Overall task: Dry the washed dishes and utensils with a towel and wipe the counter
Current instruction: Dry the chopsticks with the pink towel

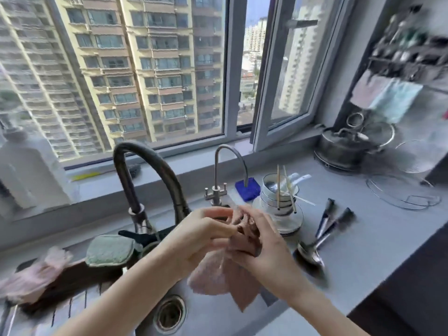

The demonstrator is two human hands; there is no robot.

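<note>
The towel [240, 275] is a pink cloth held over the sink [218, 318], bunched between both hands with its loose corners hanging toward the drain [169, 314]; this position probably lets any drip fall into the basin rather than onto the counter [363, 243]. The left hand [201, 235] closes its grip on the upper folds from the left; the right hand [261, 241] wraps shut around the bunch from the right; whether anything is inside the cloth cannot be told. Just behind the hands, stacked bowls [278, 202] stand on a plate, holding chopsticks [278, 187] upright, apparently to drain; spoons [315, 248] lie flat on the counter to the right, within reach. Judged stage: towel being gathered, dishes not yet dried, counter unwiped.
</note>
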